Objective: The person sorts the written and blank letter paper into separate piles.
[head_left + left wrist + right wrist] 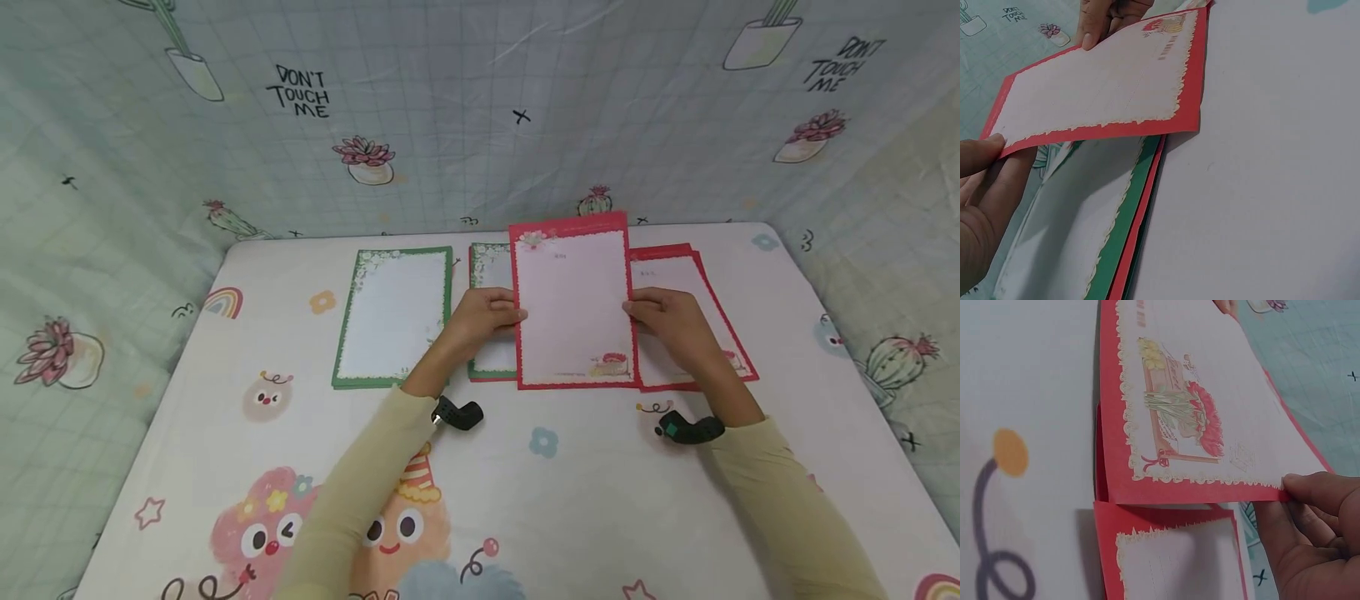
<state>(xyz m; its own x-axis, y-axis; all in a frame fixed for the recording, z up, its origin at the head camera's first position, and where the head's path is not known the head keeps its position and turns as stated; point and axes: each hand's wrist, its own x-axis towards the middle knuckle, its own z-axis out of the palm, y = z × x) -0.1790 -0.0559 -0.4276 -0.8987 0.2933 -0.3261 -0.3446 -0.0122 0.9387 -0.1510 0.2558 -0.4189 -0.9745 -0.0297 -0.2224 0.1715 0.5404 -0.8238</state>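
Between both hands a red-bordered sheet of paper (pixel 573 312) is held up over the table, with flowers printed at its lower right corner. The left hand (pixel 480 321) pinches its left edge, thumb on the front face. On the opposite edge the right hand (pixel 671 321) pinches it the same way. Beneath the left hand lies a pile of green-bordered and red-bordered sheets (pixel 491 358), partly covered by the held sheet. Under the right hand are more red-bordered sheets (pixel 701 292), slightly fanned. The right wrist view shows the held sheet's printed bouquet (pixel 1191 415) up close.
Left of the hands lies a separate stack of green-bordered sheets (pixel 393 321). A white cloth with cartoon prints covers the table (pixel 585 508). Patterned fabric (pixel 465 100) hangs behind and at both sides. Each wrist wears a small black device (pixel 459 414).
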